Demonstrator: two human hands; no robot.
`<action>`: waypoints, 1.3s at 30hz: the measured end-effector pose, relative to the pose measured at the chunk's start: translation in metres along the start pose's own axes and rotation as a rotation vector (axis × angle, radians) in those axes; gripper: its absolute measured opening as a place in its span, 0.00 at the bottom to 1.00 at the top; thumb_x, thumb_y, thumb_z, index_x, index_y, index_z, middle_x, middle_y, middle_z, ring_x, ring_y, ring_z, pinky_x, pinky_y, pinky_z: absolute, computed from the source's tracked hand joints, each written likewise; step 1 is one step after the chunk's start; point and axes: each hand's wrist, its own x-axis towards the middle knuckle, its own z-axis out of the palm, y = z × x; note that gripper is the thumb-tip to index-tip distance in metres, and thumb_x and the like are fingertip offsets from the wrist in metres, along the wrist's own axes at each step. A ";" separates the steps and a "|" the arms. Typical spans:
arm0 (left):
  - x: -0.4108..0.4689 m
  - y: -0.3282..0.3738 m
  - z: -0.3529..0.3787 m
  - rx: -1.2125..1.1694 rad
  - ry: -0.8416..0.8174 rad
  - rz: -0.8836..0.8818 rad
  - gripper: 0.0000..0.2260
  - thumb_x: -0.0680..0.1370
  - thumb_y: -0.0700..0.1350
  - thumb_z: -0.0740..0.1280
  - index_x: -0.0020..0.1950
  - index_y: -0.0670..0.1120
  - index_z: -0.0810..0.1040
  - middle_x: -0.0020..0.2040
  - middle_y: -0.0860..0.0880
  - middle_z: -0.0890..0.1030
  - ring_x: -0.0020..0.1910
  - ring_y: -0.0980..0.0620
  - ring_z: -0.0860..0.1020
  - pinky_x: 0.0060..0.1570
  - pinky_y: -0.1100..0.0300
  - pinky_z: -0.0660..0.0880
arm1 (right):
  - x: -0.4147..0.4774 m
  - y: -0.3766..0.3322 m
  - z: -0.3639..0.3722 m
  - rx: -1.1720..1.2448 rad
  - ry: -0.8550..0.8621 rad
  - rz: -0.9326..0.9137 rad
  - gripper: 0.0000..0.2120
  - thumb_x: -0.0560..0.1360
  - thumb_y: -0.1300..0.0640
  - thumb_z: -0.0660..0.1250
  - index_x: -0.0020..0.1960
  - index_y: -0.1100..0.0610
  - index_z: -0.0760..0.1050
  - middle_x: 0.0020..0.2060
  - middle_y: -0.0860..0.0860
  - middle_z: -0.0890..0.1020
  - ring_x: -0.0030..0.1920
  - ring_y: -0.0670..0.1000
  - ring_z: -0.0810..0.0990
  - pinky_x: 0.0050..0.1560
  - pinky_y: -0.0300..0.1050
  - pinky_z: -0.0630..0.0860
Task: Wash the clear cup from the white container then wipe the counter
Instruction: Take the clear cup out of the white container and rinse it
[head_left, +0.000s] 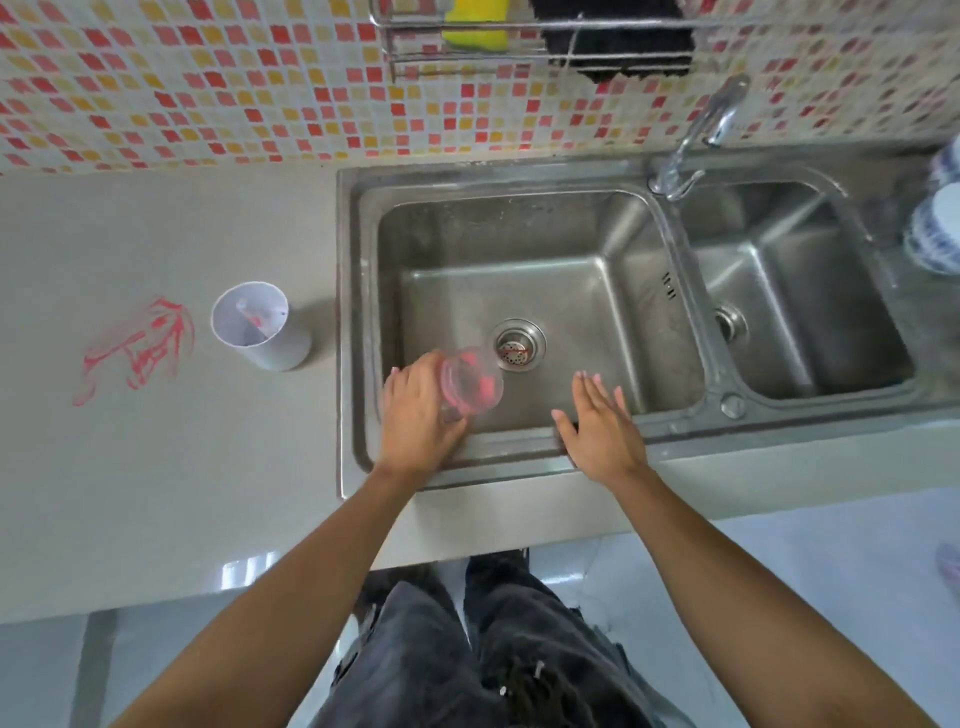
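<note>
One red smear (137, 348) marks the counter (156, 467) well to the left of the sink (353, 312); whether its strokes form letters I cannot tell. Between the smear and the sink, just beside the sink's left rim, a white container (260, 327) stands upright with its mouth open, red streaks and a thin pale object inside it. Over the sink's left basin, near the front wall, the left hand (421, 415) grips the clear cup (470, 382), its fingers (410, 376) curled round the side. The cup is tipped so that its mouth faces up toward the camera, it shows red residue inside, and it sits just left of the drain (518, 345). Right of the drain, the right hand (602, 426) lies over the sink's front rim with its fingers straight and spread, holding nothing; whether it touches the rim I cannot tell. A tap (696, 140) rises at the back of the sink, above the divider between the basins. On the wall behind the sink a wire rack (395, 52) holds a yellow sponge (475, 26) and a black cloth (618, 41). Blue-and-white dishes (935, 228) sit right of the sink.
</note>
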 end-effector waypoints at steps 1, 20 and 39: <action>0.004 0.004 0.007 0.054 -0.016 0.017 0.34 0.68 0.50 0.76 0.69 0.44 0.66 0.64 0.45 0.74 0.63 0.45 0.71 0.70 0.45 0.64 | 0.002 0.007 -0.002 -0.003 -0.008 0.006 0.32 0.81 0.43 0.49 0.77 0.62 0.48 0.77 0.56 0.55 0.77 0.52 0.49 0.76 0.52 0.42; 0.054 0.045 0.044 0.659 -0.048 0.133 0.30 0.66 0.32 0.65 0.67 0.42 0.69 0.57 0.40 0.74 0.55 0.38 0.72 0.71 0.42 0.60 | 0.010 0.030 -0.004 0.034 -0.025 -0.046 0.33 0.80 0.43 0.50 0.77 0.62 0.51 0.77 0.56 0.55 0.77 0.52 0.49 0.76 0.53 0.46; 0.053 0.047 0.019 0.728 -0.089 0.060 0.31 0.69 0.37 0.66 0.71 0.45 0.62 0.64 0.43 0.70 0.63 0.41 0.70 0.74 0.39 0.51 | 0.008 0.031 -0.001 0.029 -0.078 -0.025 0.33 0.81 0.41 0.47 0.77 0.61 0.50 0.77 0.55 0.55 0.77 0.52 0.48 0.76 0.51 0.44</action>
